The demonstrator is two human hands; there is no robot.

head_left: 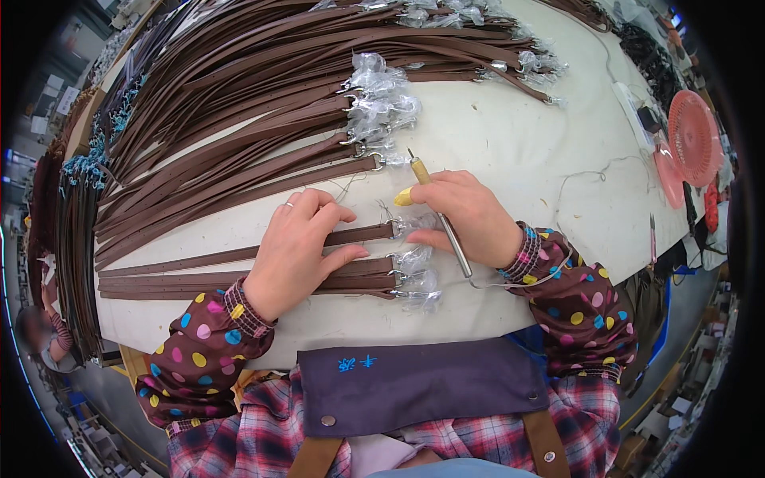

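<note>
Strap point(362, 233) was laid across the desk point(510, 135), its buckle point(394, 229) just beside the right hand point(472, 217), in whose fingers a slim corded tool point(454, 245) was clamped; the left hand point(295, 243) was held over the strap, thumb and forefinger apart. Loose threads point(386, 212) near the buckle were apparently being dealt with, and a steadied strap and well-aimed tool seemed to be called for next.
</note>
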